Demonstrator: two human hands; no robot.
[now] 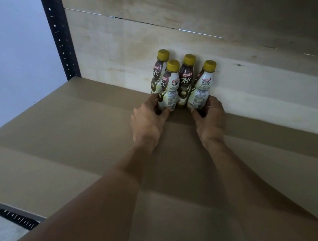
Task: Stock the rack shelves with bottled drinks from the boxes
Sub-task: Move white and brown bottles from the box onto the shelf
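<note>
Placement step in hand. My left hand (148, 119) grips the front-left bottle (170, 86) low down; my right hand (211, 122) grips the rightmost bottle (202, 87) likewise. Both stand on the shelf (70, 130), mid-frame, near the back board (266, 80). Next, I judge: let go cleanly, withdraw without toppling either.

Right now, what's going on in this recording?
A person is stocking a rack shelf with yellow-capped drink bottles. Four stand upright in a tight cluster at the back, against the plywood back panel. The left hand grips the front-left bottle near its base, and the right hand grips the rightmost bottle the same way. The back-left bottle and the middle bottle are not gripped.
</note>
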